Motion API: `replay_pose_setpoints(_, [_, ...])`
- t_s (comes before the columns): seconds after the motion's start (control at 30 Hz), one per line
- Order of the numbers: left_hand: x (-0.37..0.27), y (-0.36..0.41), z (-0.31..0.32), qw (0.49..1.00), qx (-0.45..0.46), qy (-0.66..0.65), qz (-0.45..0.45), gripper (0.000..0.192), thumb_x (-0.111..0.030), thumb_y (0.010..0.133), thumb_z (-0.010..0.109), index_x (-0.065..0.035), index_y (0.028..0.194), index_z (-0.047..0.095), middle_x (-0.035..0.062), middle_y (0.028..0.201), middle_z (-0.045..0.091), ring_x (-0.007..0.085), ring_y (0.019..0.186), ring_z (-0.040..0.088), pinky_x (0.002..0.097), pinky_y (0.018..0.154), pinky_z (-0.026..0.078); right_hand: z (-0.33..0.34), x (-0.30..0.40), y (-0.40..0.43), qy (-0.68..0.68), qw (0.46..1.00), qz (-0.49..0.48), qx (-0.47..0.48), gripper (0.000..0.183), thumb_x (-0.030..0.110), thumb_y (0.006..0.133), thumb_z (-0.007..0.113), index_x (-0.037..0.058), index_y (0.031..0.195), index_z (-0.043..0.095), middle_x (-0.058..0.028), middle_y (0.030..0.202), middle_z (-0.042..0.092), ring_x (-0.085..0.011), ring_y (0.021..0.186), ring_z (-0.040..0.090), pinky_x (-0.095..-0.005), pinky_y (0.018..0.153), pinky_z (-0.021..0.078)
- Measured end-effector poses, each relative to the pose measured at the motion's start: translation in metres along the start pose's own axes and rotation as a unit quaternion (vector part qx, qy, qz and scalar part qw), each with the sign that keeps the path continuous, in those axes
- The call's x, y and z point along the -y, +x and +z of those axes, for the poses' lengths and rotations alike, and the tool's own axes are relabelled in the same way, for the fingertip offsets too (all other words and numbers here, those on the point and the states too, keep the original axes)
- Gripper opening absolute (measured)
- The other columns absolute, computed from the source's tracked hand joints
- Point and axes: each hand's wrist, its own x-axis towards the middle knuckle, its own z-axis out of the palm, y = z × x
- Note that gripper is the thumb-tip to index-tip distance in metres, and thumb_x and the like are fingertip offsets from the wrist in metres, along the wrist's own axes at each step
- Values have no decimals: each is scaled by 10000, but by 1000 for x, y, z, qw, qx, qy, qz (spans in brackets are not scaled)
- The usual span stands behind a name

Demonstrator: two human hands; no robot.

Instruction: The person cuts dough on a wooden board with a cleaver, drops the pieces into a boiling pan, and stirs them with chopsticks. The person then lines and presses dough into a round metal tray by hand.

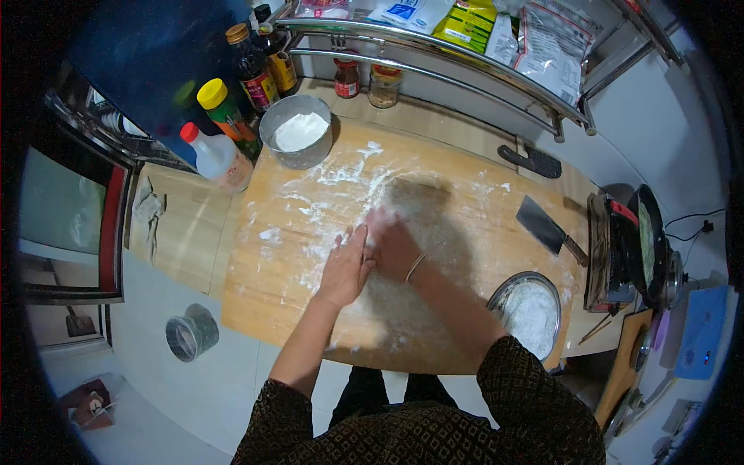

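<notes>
My left hand (347, 267) is over the middle of a floured wooden board (261, 302), back upward and fingers pointing away from me. Its fingertips are slightly apart, and I see nothing held in it. Close against it on the right is my right hand (395, 244), blurred, with a thin bracelet at the wrist. What lies under its palm is hidden. White flour (343, 174) is smeared across the board around both hands. A metal pot (297, 154) with white flour inside stands at the board's far left corner. At the near right corner is a metal bowl (529, 314) of white flour.
A cleaver (542, 225) lies on the board's right side; a black-sheathed knife (530, 161) is behind it. Bottles (218, 154) line the left back. A metal rack (430, 46) overhangs the rear. On the right are a portable stove (604, 256) and a tilted frying pan (650, 244).
</notes>
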Motion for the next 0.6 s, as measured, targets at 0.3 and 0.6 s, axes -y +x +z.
replay_pose_setpoints(0.3, [59, -1, -49, 986, -136, 49, -88, 479, -188, 782, 449, 33, 1187, 319, 245, 1181, 372, 391, 1115, 318, 407, 952, 234, -15, -55, 79, -127, 980, -110, -107, 342, 258, 705, 516, 20, 947, 469, -203, 1029, 462, -304, 973, 450, -427, 845, 349])
replay_pose_setpoints(0.6, [11, -38, -3, 994, -55, -95, 20, 551, -66, 721, 455, 39, 1226, 259, 228, 1225, 329, 376, 1154, 285, 399, 972, 218, -10, -5, -51, 58, 957, -276, 75, 475, 259, 819, 410, -84, 1142, 349, -261, 1172, 366, -338, 1113, 356, -413, 964, 239])
